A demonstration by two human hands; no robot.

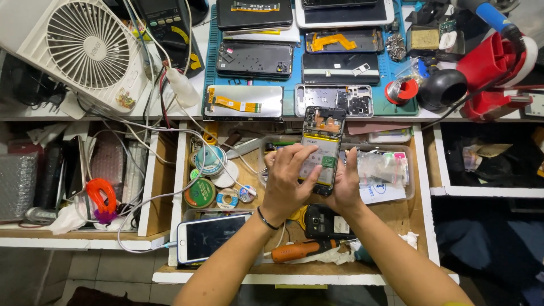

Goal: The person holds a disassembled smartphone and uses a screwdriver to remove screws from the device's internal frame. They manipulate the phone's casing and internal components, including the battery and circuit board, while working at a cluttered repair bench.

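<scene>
Phone with its back off, held in both hands over the open drawer

Workbench (198, 62) fills the top of the view, covered by a blue mat (211, 56) where phone shells, screens and frames lie in rows. A white fan (85, 45) stands at the left corner and a red tool stand (493, 68) at the right. Below the bench edge a wooden drawer (408, 221) is pulled out, holding solder reels, a clear plastic box, a white phone (209, 235) on a cable and an orange-handled screwdriver (297, 250).

Over that drawer both hands hold an opened phone (323, 148) upright, its back cover gone and the battery and board showing. The right hand (347, 184) cups its lower right edge, fingers wrapped round the frame. The left hand (289, 178), a dark band at the wrist, grips the lower left side with fingers curled and the thumb laid across the battery area.

I judge this an inspection or part-freeing step on the bare interior. A next move would call for a steady right-hand hold and light pressure from the left thumb, as the exposed flex and board look easily damaged.
</scene>
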